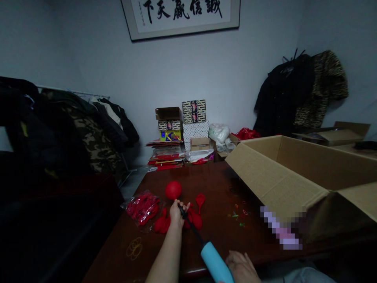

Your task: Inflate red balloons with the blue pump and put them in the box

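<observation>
My left hand (176, 212) is closed around the black nozzle end of a hand balloon pump (216, 261), pinching the neck of a small, partly inflated red balloon (173, 190) there. The pump slants down to the right, its light-blue barrel cut off by the lower edge. Against that barrel is my right hand (241, 267), fingers curled and partly out of frame. Limp red balloons (194, 218) lie around my left hand, with a single flat one (200, 201) just beyond. To the left rests a clear bag of red balloons (143, 208).
A large open cardboard box (277, 177) takes up the table's right side. Small coloured bands (235, 214) are scattered before it, and yellowish loops (134, 248) lie on the left of the dark wooden table (212, 177). Stacked boxes (194, 125) stand behind; clothes (88, 133) hang on a rack.
</observation>
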Available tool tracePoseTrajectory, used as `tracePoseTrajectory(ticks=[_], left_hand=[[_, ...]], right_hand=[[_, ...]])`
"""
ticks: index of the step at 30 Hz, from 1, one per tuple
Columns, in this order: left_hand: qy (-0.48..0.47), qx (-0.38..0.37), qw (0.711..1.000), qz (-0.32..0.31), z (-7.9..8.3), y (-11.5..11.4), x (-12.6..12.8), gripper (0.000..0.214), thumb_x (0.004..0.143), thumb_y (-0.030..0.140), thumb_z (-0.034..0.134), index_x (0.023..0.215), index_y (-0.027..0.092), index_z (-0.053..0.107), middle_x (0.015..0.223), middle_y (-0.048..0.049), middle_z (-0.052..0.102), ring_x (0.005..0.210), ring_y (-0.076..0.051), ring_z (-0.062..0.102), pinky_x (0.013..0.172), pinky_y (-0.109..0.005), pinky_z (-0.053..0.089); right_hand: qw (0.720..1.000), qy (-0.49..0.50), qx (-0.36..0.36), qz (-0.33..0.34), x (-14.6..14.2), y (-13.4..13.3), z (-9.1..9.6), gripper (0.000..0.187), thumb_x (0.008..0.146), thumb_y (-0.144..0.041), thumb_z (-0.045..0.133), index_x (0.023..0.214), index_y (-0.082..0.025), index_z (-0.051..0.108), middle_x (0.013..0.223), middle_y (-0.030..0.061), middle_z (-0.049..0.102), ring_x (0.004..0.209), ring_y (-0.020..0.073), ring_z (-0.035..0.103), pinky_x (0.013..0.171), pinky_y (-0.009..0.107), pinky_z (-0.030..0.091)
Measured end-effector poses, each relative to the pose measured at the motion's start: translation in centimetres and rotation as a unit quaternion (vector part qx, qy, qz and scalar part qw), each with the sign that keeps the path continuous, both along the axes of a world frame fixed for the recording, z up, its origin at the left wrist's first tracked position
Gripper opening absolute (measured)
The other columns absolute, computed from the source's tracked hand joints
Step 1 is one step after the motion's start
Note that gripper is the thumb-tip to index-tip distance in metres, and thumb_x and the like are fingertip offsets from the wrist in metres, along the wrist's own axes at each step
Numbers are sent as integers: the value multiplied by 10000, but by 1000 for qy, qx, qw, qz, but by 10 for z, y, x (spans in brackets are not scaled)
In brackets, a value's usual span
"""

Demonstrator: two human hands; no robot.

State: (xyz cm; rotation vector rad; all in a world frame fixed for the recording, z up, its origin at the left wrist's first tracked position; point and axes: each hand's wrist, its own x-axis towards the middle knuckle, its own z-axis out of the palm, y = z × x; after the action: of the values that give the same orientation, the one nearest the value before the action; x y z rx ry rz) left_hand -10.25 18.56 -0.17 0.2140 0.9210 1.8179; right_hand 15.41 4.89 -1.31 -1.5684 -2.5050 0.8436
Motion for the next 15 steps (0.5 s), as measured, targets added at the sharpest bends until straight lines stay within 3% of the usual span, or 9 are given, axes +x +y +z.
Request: tracePoseTrajectory(ticks=[4,7,15], left_hand=[[-15,-15,1000,-6,-6,-6,8,176,847,211,432,673,192,409,463,75,404,342,-68,377,702,-406,526],[-19,-22,999,-15,-15,-13,19,176,847,228,443,677,191,415,471,72,411,350,-69,387,682,-401,527],[14,-34,999,-33,-29,-17,31,157,798,274,515,697,189,429,505,52,453,362,-82,412,481,-283,477]], right_hand=[[999,36,24,-3,-12,0,29,515,734,-504,485,1071,-132,599,1172,144,546,1212,317,374,1058,499,114],[997,45,46,-32,-26,4,40,492,731,-438,500,1088,-111,586,1139,150,551,1159,298,420,1058,483,113],[991,31,101,-81,-60,17,31,453,743,-423,489,1037,-104,618,1128,152,561,1143,302,436,1063,472,111]])
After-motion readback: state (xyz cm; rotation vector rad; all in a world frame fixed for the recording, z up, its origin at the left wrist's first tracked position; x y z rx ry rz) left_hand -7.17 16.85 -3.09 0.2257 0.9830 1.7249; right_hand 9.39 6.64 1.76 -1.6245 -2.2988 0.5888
